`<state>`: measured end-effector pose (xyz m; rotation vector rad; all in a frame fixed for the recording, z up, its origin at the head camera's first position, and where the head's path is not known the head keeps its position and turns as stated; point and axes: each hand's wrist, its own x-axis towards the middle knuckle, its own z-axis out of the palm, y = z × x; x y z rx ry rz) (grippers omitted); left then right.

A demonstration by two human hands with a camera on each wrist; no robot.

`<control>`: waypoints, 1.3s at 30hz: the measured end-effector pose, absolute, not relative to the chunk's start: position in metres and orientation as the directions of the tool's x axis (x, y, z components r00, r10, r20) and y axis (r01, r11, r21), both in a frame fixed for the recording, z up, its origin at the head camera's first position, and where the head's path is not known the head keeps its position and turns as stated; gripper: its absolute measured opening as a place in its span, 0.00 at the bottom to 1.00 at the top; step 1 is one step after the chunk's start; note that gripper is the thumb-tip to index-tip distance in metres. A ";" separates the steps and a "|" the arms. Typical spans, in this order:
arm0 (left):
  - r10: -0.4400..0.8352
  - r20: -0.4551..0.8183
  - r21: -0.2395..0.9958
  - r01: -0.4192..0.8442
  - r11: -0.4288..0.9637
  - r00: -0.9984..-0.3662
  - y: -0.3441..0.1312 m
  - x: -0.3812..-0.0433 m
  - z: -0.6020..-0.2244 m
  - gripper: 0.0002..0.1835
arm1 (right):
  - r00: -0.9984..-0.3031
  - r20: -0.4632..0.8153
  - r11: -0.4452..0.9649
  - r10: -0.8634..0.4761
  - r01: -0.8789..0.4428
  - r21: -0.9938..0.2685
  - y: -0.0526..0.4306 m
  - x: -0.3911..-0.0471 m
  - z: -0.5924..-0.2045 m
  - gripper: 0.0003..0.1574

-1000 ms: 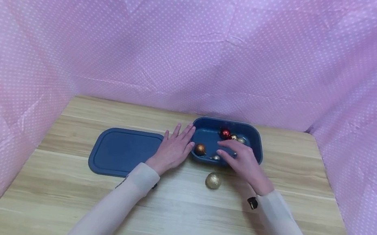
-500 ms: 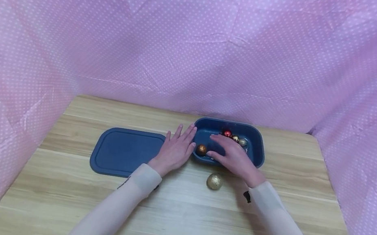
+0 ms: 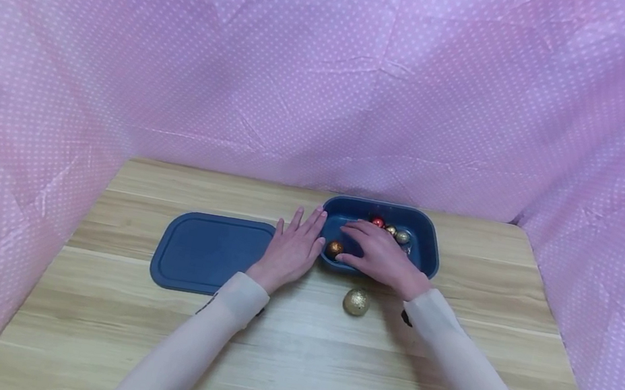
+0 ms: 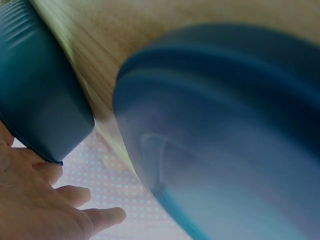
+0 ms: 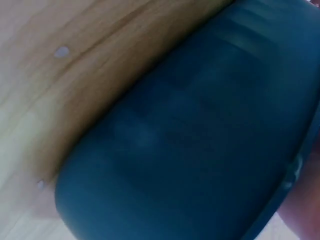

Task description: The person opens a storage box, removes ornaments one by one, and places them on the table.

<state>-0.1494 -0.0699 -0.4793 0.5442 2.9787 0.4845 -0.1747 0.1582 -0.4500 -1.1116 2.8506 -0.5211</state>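
A dark blue plastic box (image 3: 430, 268) stands at the back of the table, its inside facing up. My left hand (image 3: 290, 249) touches its left rim, fingers extended; the left wrist view shows the fingertips at the rim. My right hand (image 3: 380, 252) reaches over the front rim into the box, thumb and fingers spread apart. Just left of the thumb lies an orange glitter bauble (image 3: 334, 248). Farther back in the box are a red bauble (image 3: 378, 222) and small gold baubles (image 3: 402, 236). The right hand hides part of the box floor.
On the table in front of the box lies a larger gold glitter bauble (image 3: 356, 302). A flat blue lid (image 3: 211, 254) lies to the left, beside the left forearm. Pink dotted cloth (image 3: 329, 88) encloses the back and sides of the wooden table (image 3: 285, 368).
My right hand has moved left inside the box toward the orange bauble, now covering the small silver bauble seen near the front wall. The left hand has stayed at the rim.
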 end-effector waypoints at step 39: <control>0.361 -0.019 0.330 0.335 0.883 -0.932 -0.070 -0.147 -0.478 0.32 | -0.732 -0.079 0.667 -0.677 -0.564 -0.486 0.146 -0.191 -0.455 0.23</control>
